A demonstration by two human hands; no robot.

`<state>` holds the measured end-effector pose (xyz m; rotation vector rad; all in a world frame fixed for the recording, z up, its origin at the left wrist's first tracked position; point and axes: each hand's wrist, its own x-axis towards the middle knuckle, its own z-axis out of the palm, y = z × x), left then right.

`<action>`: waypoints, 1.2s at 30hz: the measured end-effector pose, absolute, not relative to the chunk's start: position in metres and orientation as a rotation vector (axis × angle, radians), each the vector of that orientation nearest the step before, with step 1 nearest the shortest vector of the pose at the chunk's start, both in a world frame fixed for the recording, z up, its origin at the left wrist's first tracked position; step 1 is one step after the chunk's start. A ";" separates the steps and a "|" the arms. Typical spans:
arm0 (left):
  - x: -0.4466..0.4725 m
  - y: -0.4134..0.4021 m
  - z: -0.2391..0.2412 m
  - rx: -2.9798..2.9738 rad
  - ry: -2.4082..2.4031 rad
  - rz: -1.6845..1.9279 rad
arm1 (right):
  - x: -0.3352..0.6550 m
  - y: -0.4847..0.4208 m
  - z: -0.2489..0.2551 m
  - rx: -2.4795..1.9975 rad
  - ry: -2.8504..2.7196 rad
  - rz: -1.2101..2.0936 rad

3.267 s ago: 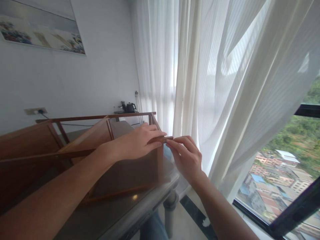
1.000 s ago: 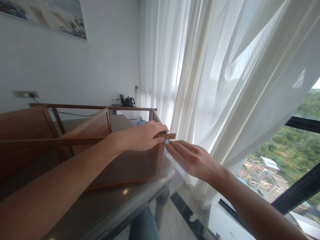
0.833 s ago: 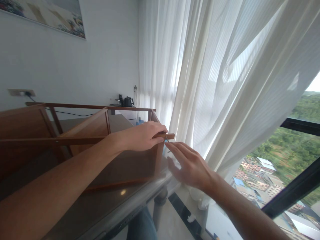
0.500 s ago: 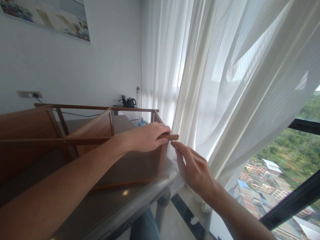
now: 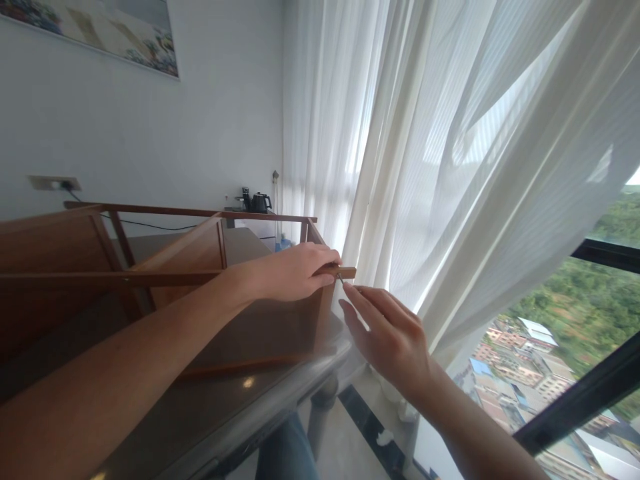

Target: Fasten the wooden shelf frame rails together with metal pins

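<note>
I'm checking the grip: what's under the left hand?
Under the left hand is a wooden rail, its end jutting out past the fingers. The stretch beneath the hand is covered and unseen.

The left hand [image 5: 306,270] grips a wooden rail [image 5: 173,279] near its end while the right hand [image 5: 393,333] touches a thin metal rod [image 5: 341,278].

A framed picture [image 5: 100,33] is mounted on the white wall [image 5: 215,120]; the black-framed window [image 5: 577,392] is partly covered by sheer curtains [image 5: 400,153].
</note>
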<state>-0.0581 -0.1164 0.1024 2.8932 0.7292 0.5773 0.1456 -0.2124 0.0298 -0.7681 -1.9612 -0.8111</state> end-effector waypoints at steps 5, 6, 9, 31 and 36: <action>-0.059 -0.117 0.103 2.886 0.739 0.567 | 0.150 -0.205 0.029 -0.658 -2.017 -0.880; -0.060 -0.117 0.103 2.879 0.743 0.562 | 0.152 -0.205 0.028 -0.653 -2.032 -0.887; -0.060 -0.118 0.104 2.864 0.735 0.562 | 0.158 -0.207 0.026 -0.660 -2.093 -0.961; -0.059 -0.119 0.104 2.867 0.756 0.566 | 0.166 -0.223 0.031 -0.855 -2.123 -0.922; -0.059 -0.119 0.103 2.879 0.770 0.557 | 0.151 -0.225 0.030 -0.878 -2.004 -0.746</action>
